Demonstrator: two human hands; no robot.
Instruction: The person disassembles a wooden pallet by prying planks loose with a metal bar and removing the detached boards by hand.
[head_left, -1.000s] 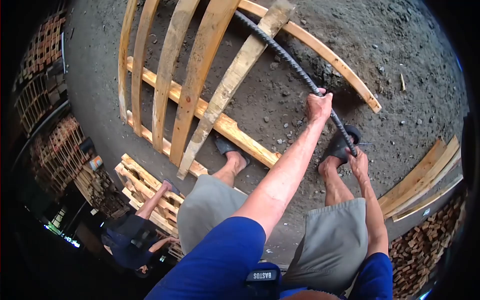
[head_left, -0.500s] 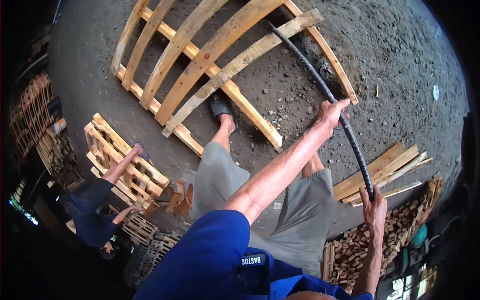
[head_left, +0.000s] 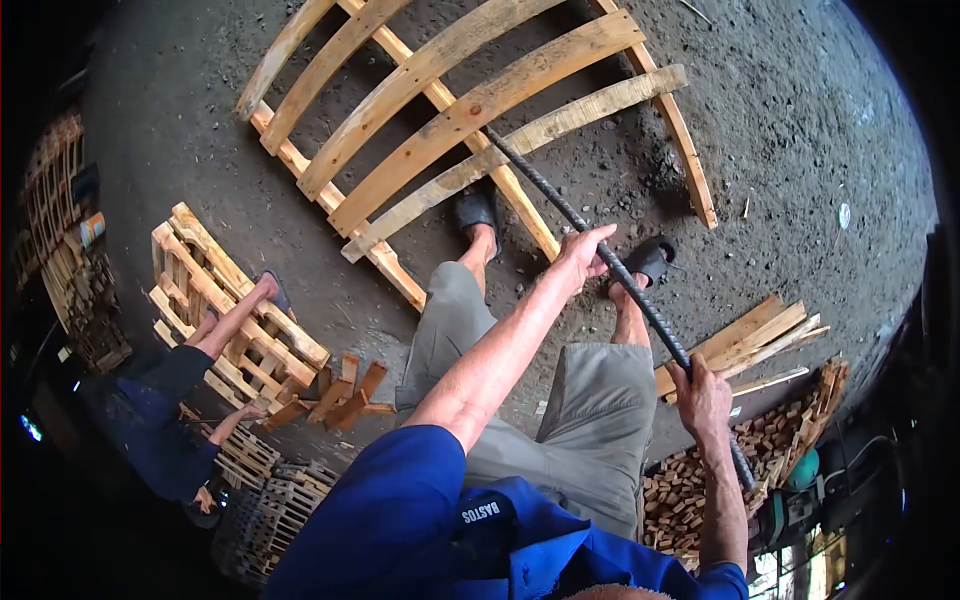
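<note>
A long dark ribbed bar (head_left: 545, 190) runs diagonally across the view. My left hand (head_left: 587, 252) is around its middle, the thumb pointing along the far side. Further down, my right hand (head_left: 703, 402) is wrapped round the bar, whose lower end sticks out past the wrist. The bar's far tip meets the wooden pallet (head_left: 470, 110) where a pale slat (head_left: 560, 122) crosses the middle beam (head_left: 525, 205). How the tip sits against the wood cannot be made out.
Loose boards (head_left: 750, 340) lie at the right, near a heap of small wood blocks (head_left: 680, 495). Another pallet (head_left: 230, 300) is on the left, with a person (head_left: 150, 430) beside it. My feet stand on the dirt ground (head_left: 780, 170), one between pallet beams.
The bar's far end has moved down and left, from beyond the pale slat to the middle beam. My left hand has moved left; my right hand now grips further up from the bar's lower end.
</note>
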